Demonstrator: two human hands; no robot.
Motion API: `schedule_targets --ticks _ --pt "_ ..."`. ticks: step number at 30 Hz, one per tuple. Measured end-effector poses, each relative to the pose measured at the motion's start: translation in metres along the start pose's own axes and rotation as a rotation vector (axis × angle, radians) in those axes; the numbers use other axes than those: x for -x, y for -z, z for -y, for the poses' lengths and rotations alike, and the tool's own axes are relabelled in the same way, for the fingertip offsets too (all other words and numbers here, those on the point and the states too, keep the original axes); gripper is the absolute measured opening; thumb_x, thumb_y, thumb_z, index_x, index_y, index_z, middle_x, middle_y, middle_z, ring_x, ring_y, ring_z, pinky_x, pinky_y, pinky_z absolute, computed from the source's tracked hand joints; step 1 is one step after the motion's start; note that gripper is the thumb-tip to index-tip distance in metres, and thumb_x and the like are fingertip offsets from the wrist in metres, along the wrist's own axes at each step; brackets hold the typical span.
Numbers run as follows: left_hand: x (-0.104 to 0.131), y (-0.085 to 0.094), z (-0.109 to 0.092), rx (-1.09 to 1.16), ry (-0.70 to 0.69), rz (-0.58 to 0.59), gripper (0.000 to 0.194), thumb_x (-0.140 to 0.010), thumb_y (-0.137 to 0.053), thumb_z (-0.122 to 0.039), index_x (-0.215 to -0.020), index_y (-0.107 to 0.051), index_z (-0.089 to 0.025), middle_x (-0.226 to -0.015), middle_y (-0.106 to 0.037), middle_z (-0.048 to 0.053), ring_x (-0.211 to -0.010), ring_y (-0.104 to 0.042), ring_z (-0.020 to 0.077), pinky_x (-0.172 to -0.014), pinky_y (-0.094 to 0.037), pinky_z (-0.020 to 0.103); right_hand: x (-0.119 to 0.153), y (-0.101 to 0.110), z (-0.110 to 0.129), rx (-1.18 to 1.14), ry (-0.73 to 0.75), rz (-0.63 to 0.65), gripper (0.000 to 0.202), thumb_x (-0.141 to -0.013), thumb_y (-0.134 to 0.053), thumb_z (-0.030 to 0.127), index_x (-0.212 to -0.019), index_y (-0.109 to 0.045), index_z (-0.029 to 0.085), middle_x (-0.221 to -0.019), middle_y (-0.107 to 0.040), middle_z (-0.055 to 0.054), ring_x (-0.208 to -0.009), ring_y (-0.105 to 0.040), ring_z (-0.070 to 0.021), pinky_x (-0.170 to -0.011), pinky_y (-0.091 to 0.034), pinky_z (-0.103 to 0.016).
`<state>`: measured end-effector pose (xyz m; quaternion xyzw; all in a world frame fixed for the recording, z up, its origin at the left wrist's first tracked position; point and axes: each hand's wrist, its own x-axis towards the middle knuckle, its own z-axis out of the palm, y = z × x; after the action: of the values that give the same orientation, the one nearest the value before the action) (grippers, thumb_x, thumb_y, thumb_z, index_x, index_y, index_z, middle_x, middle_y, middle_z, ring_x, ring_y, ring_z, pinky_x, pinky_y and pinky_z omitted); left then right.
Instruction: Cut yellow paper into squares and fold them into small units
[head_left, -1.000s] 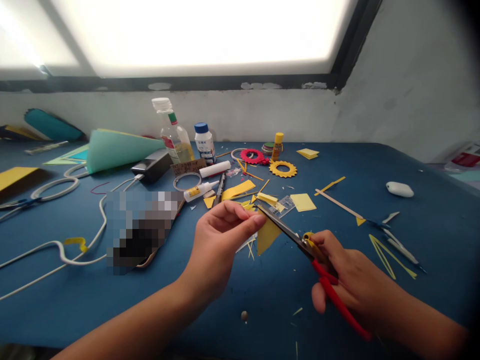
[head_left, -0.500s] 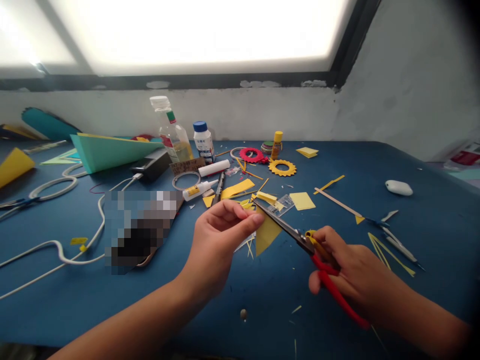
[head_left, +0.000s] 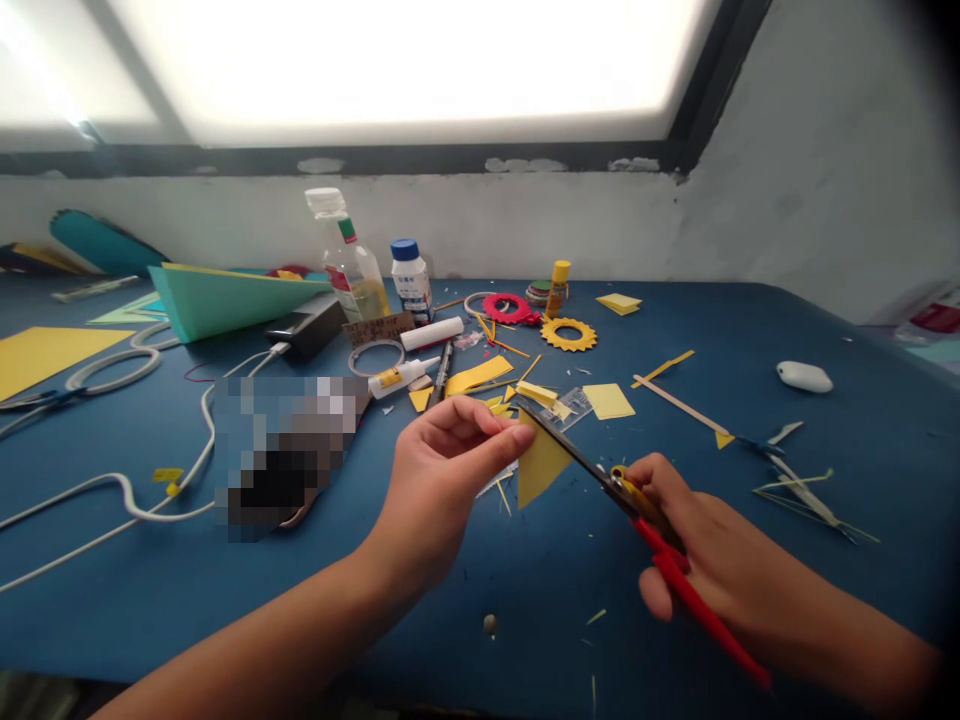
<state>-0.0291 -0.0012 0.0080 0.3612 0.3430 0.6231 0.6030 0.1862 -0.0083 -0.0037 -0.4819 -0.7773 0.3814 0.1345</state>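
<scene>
My left hand (head_left: 442, 480) pinches a small piece of yellow paper (head_left: 541, 468) between thumb and fingertips, and the paper hangs down at a slant. In my right hand (head_left: 712, 555) are scissors (head_left: 592, 465) with red and yellow handles. Their dark blades lie along the paper's upper right edge, tips close to my left thumb. The blades look nearly together; whether paper lies between them I cannot tell. Behind the hands are yellow paper scraps (head_left: 480, 374), a folded yellow square (head_left: 609, 401) and a clear ruler (head_left: 571, 408), partly covered.
A pixelated dark object (head_left: 296, 460) and white cables (head_left: 199, 460) lie left. Farther back stand a glass bottle (head_left: 352, 270), a blue-capped bottle (head_left: 410, 280) and a glue stick (head_left: 557, 290). A wooden stick (head_left: 682, 410) and a white case (head_left: 804, 377) are on the right.
The scissors' red handle has swung down and right, with my right thumb lower. At the right, thin yellow strips now lie across the pale tool. The yellow sheet at far left lies flatter.
</scene>
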Motion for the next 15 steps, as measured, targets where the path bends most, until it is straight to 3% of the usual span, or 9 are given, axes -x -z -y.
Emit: schedule_targets --ticks 15 --pt "0.0003 0.0005 -0.0015 0.01 -0.013 0.055 0.018 -0.071 -0.076 -0.009 -0.065 -0.06 -0.016 -0.066 -0.069 -0.004 -0.063 -0.061 0.0027 -0.061 -0.047 0.009 0.0 0.0003 -0.0027 0.044 -0.011 -0.051 0.032 -0.074 -0.06 0.032 -0.094 -0.035 0.025 -0.06 -0.061 0.006 -0.049 -0.049 -0.0149 -0.051 -0.038 -0.028"
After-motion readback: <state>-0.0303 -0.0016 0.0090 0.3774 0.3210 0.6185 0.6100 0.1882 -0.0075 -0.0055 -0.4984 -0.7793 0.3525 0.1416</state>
